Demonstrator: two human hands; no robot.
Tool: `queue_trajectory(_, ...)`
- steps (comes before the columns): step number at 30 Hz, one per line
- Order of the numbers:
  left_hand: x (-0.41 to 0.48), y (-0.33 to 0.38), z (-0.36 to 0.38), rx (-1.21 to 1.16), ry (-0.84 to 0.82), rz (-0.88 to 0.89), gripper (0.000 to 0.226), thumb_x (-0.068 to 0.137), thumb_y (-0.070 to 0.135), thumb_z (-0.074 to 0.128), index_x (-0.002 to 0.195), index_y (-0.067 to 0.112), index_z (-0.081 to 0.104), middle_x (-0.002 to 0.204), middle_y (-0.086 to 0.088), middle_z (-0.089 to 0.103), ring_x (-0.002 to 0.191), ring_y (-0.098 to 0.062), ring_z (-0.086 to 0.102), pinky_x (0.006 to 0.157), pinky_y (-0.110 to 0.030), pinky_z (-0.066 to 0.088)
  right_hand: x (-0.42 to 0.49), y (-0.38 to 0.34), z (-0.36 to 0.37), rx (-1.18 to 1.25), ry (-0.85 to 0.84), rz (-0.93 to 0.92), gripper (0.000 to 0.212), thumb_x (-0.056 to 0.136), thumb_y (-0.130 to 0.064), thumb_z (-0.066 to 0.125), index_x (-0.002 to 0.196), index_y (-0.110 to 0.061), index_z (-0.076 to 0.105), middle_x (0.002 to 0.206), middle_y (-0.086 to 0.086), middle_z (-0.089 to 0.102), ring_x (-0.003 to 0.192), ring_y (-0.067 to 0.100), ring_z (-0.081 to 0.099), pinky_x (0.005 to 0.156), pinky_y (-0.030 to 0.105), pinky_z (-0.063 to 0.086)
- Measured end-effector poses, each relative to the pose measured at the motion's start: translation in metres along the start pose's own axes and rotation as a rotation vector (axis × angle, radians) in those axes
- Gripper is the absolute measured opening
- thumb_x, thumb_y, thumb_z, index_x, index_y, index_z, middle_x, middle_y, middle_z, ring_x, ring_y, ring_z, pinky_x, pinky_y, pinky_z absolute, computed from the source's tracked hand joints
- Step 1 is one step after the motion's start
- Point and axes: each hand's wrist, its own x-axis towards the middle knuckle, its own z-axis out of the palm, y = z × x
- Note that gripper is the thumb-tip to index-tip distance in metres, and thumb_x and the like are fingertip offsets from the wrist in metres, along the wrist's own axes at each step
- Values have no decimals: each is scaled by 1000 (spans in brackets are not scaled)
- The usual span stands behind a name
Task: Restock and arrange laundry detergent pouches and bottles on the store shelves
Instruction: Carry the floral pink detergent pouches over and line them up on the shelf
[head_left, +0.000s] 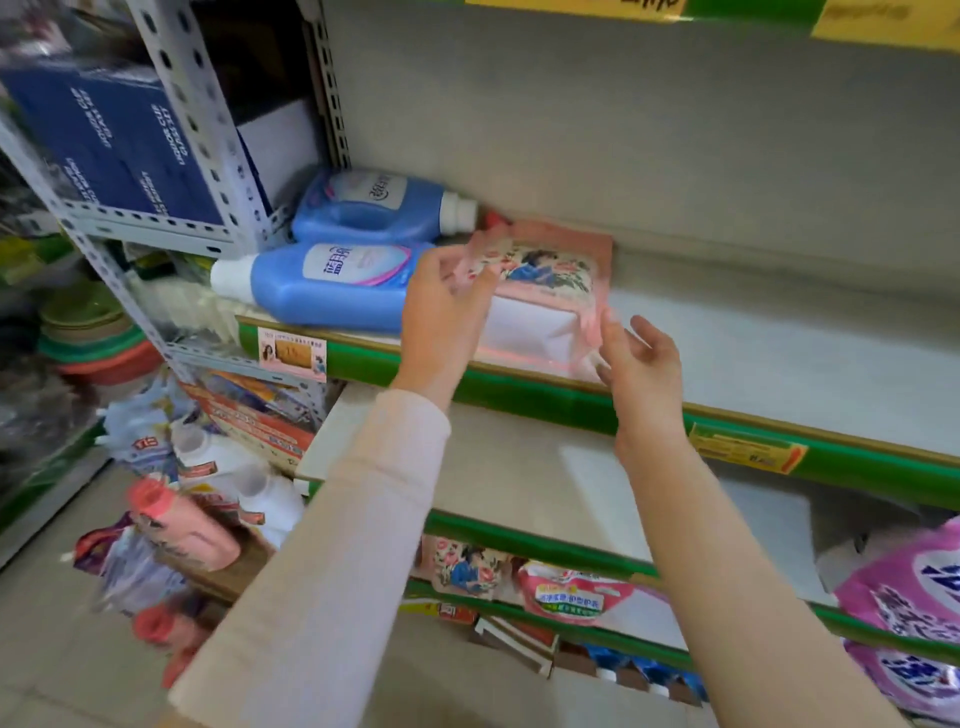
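The pink pouch lies on the middle shelf, its printed top toward the back wall and its near end overhanging the shelf's green front strip. The left hand, in a pale long sleeve, grips the pouch's far left corner with curled fingers. The right hand is released, fingers loosely spread at the pouch's near right corner; whether it touches the film I cannot tell. Just left of the pouch, two blue bottles lie on their sides: the near bottle with its white cap pointing left, the far bottle with its cap pointing right. A price label hangs on the strip below them. On the lowest shelf are a floral pouch and a pink-and-white pouch, with purple pouches at the right. Down at the left lie a pink bottle and white bottles.
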Motion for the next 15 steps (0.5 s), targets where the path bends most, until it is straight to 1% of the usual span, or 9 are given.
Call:
queue_trajectory(2,25,2,6,95,-24,-45,30,88,24,62,114,13,53,108,2,53,105,-12,52,87,-17,38,30,-4,4,-47,-12,60,65,86,-44,61,138,-13,38,134,8,51,119,24,54,105,39,42)
queue_trajectory(4,45,7,15,87,-56,-139,35,88,27,62,117,9,54,107,-2,56,102,-15,55,84,-18,41,58,-9,8,-116,-44,132,68,83,-50,62,131,-6,47,126,13,58,111,29,59,100,43,46)
queue_trajectory(6,60,11,23,55,-101,-200,23,90,26,61,105,9,59,101,-7,60,92,-18,58,75,-17,45,84,-11,12,-200,-78,189,54,79,-55,63,97,-5,62,108,19,66,97,35,63,92,49,50)
queue_trajectory(7,68,10,28,89,-131,-206,16,90,25,59,97,11,61,98,-8,61,90,-18,58,73,-19,44,97,-11,14,-239,-83,210,49,79,-55,64,83,-7,61,101,20,67,93,37,64,88,50,52)
queue_trajectory(8,73,8,31,146,-166,-208,16,91,26,57,95,10,62,98,-9,62,92,-19,58,76,-21,42,107,-10,16,-264,-87,221,47,78,-54,66,76,-7,58,98,21,68,90,38,65,86,51,53)
queue_trajectory(10,82,0,39,275,-212,-230,30,92,27,55,111,5,62,113,-12,63,105,-23,59,87,-25,42,129,-9,20,-290,-95,253,45,77,-48,71,76,-5,58,97,22,68,87,38,66,81,52,55)
queue_trajectory(12,87,-5,45,393,-240,-259,38,91,22,54,125,5,55,126,-16,59,116,-29,55,97,-31,41,139,-11,24,-304,-93,268,39,77,-37,74,83,-1,60,96,22,68,87,38,67,80,52,55)
queue_trajectory(13,89,-5,48,431,-254,-266,40,90,21,54,127,6,54,128,-17,57,118,-30,53,100,-33,41,143,-12,24,-328,-91,275,34,79,-31,73,84,0,61,94,21,68,86,36,67,79,50,56)
queue_trajectory(15,90,-2,49,446,-272,-272,47,87,27,57,129,8,52,133,-16,54,121,-29,51,103,-35,39,148,-11,25,-374,-77,283,22,82,-20,71,79,-1,60,91,20,67,82,35,67,76,47,57)
